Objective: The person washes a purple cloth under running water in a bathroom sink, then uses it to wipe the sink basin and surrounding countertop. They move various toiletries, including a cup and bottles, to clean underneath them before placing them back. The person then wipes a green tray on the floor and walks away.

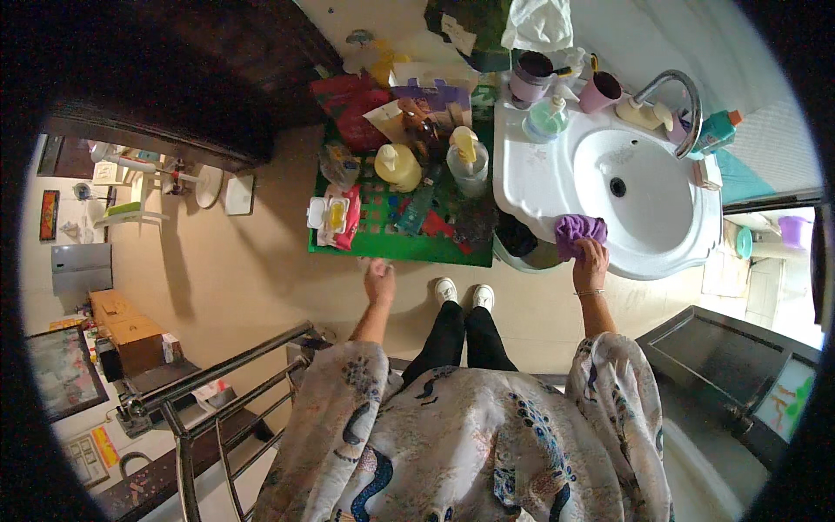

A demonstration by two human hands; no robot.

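My right hand (591,268) is closed on a bunched purple cloth (579,237), which rests on the front left rim of the white washbasin (532,190). My left hand (378,283) is just in front of the green perforated rack top (383,247), holding nothing I can see. Its fingers look loosely apart and slightly blurred. Nearest to it on the rack lies a red pack of wipes (334,221) with its white lid up. Behind that stand a yellow pump bottle (398,168) and a clear bottle with a yellow-white top (468,161).
Along the basin's back stand a green soap pump bottle (545,120), pink cups (599,92) and a teal bottle (718,130), near the curved metal tap (687,91). Below the basin's left side is a bin with a black liner (517,235). Metal railings (235,391) stand at lower left.
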